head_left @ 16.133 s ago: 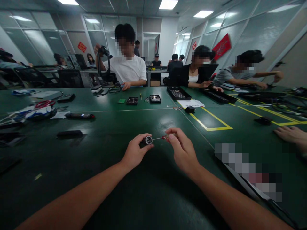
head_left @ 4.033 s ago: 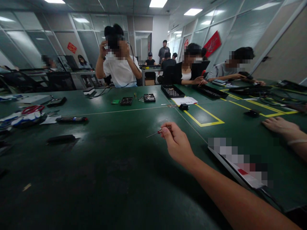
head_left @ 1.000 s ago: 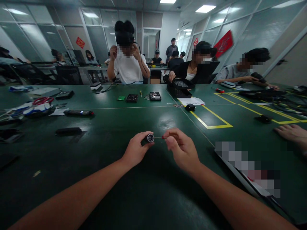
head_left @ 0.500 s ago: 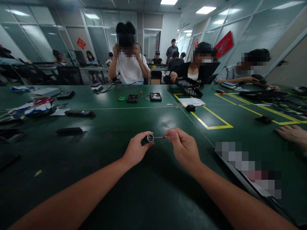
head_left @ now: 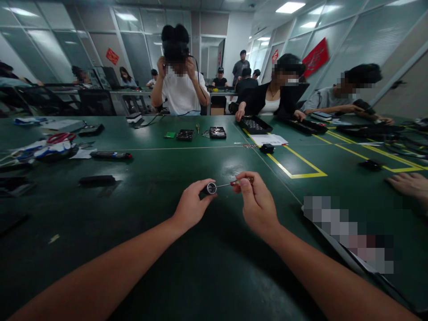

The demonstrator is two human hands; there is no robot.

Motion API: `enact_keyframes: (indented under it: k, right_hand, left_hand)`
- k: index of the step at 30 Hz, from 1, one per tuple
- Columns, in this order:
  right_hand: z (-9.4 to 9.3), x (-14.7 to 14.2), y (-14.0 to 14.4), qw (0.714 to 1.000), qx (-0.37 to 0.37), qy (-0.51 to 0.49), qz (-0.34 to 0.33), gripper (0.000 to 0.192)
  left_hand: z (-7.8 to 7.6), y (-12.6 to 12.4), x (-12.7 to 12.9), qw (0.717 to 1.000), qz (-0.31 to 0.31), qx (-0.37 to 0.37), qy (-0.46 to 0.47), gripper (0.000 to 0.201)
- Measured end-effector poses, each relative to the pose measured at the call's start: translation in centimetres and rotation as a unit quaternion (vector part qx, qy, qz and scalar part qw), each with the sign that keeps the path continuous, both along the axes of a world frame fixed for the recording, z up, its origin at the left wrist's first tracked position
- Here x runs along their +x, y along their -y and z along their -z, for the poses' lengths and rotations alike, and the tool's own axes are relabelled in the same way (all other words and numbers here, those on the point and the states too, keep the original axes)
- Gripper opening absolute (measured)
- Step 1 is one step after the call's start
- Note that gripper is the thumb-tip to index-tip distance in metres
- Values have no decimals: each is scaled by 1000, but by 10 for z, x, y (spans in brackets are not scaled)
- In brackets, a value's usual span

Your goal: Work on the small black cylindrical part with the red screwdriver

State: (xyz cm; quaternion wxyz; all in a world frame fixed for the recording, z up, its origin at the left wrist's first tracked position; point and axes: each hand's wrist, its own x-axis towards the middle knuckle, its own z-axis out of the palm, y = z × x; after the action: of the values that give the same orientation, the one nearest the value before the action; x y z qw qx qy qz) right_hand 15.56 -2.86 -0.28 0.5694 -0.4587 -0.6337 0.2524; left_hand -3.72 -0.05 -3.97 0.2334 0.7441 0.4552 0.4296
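Over the middle of the green table, my left hand is closed round a small black cylinder with a silvery ring at its end; I cannot make out what kind of part it is. My right hand grips a screwdriver with a reddish, see-through handle and a thin metal shaft. The shaft points left and its tip meets the rim of the cylinder's end. Whether the tip sits in a screw is too small to tell.
Across the table lie two hard drives, a green circuit board and a small yellow screwdriver. To the left are an electric screwdriver and a black bar. A board with paper lies right; another person's hand rests beyond it.
My right fingers have shifted along the screwdriver, and more of its handle shows. The shaft now slopes slightly. Opposite, a person has lowered a black tray onto the table.
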Motion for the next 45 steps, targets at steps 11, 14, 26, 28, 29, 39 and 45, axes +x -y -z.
enact_keyframes:
  k: [11, 14, 26, 28, 29, 39, 45]
  right_hand:
    - [9, 3, -24, 967, -117, -224, -5, 27]
    - [7, 1, -17, 987, -78, -141, 2, 24]
    - [-1, 1, -7, 998, -39, -40, -25, 22]
    - [-3, 2, -4, 999, -38, -28, -27, 28]
    - [-3, 2, -3, 999, -34, -17, -19, 31]
    - [1, 2, -2, 999, -5, 48, -11, 18]
    - [6, 1, -18, 961, -149, -234, -20, 22]
  left_hand:
    - [3, -5, -7, 1000, 10, -9, -25, 36]
    - [2, -2, -5, 1000, 12, -5, -25, 37]
    - [3, -3, -5, 1000, 5, 1, -18, 37]
    - [2, -2, -5, 1000, 3, 1, -27, 37]
    - [1, -2, -5, 1000, 3, 0, -31, 37]
    - [1, -3, -5, 999, -11, -9, -41, 35]
    - [-2, -4, -7, 999, -16, 23, -26, 36]
